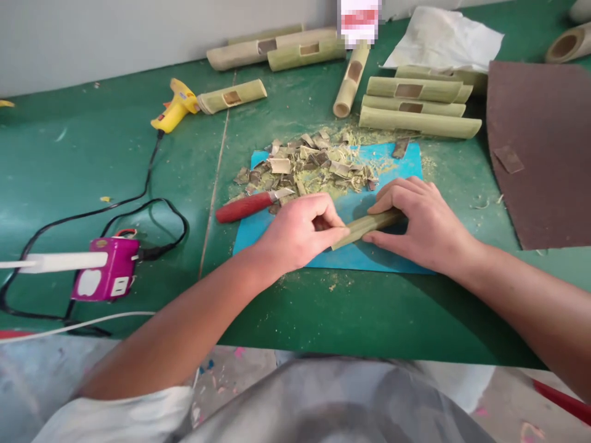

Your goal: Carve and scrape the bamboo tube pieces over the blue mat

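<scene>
Both of my hands are closed on a bamboo piece [367, 226] just over the blue mat [392, 263]. My left hand [302, 231] pinches its left end between thumb and fingers. Round the right part of it, my right hand [415, 215] has its thumb on the near side and fingers on the far side; the far end is hidden. A knife with a red handle [244, 207] lies left of my left hand, its short blade pointing right. Bamboo chips and shavings [314, 161] are heaped on the far side of the mat.
Several bamboo tubes with cut windows [410, 91] lie at the back. A yellow glue gun [178, 107] touches another tube [235, 96]. Its black cord runs to a purple power adapter [105, 271] at left. Brown sheet [540, 154] lies right, white paper [446, 40] behind.
</scene>
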`<state>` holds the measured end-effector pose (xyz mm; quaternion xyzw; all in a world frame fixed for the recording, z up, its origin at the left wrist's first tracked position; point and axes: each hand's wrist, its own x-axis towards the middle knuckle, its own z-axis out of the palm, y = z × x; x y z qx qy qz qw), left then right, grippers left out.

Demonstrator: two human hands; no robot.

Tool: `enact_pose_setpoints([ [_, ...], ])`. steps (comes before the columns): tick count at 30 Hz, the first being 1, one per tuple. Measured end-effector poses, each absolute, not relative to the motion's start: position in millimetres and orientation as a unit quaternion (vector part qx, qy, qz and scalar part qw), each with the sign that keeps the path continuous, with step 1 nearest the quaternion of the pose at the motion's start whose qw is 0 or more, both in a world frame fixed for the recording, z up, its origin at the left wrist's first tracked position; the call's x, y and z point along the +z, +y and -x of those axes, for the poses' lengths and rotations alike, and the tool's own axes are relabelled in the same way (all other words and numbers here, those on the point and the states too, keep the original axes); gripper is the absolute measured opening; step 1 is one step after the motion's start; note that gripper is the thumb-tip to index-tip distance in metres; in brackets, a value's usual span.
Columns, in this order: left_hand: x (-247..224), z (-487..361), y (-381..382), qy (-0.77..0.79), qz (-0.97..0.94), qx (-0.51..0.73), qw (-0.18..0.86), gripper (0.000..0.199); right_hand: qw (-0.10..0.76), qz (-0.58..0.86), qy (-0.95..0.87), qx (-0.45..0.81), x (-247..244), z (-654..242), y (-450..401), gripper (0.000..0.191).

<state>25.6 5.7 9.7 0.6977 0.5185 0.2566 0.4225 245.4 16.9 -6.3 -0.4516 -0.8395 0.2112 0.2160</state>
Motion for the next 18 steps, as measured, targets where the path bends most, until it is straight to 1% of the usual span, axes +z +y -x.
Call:
enact_pose_setpoints([
  [4, 1.4, -33.7, 7.9, 0.477, -0.727, 0.278, 0.408, 0.013, 0.216, 0.455, -0.84, 0.201, -6.3, -245.0, 16.7, 0.024],
  [8, 1.2, -34.5, 6.7, 0.477, -0.741, 0.316, 0.353, 0.014, 0.212, 0.453, -0.845, 0.188, -6.0, -243.0, 13.6, 0.023],
  [12, 6.4, -23.3, 10.1, 0.491, -0.753, 0.366, 0.241, 0.012, 0.226, 0.439, -0.853, 0.166, -2.5, -241.0, 6.4, 0.023],
  [15, 9.1, -9.2, 18.4, 0.514, -0.77, 0.356, 0.131, 0.011, 0.261, 0.441, -0.848, 0.136, 6.7, -245.1, 5.1, 0.033],
  [18, 10.2, 3.9, 26.0, 0.517, -0.788, 0.334, 0.03, 0.009, 0.27, 0.515, -0.809, 0.083, 20.2, -258.2, 14.4, 0.028],
])
